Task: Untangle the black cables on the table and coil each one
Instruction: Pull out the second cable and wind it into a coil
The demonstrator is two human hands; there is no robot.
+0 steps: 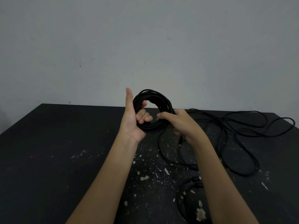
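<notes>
A black cable coil (152, 126) of several loops is held upright above the table. My left hand (131, 122) grips its left side, fingers curled through the ring and thumb pointing up. My right hand (179, 122) pinches the coil's right side, and a strand with a small plug end hangs below its palm. From there the loose black cable (239, 126) runs right in wide tangled loops on the table. Another black cable (186, 196) lies partly under my right forearm near the front edge; its far part is hidden.
The black table (64, 151) has white paint flecks in the middle and front. Its back edge meets a plain grey wall (145, 46). The loose loops reach close to the table's right back corner.
</notes>
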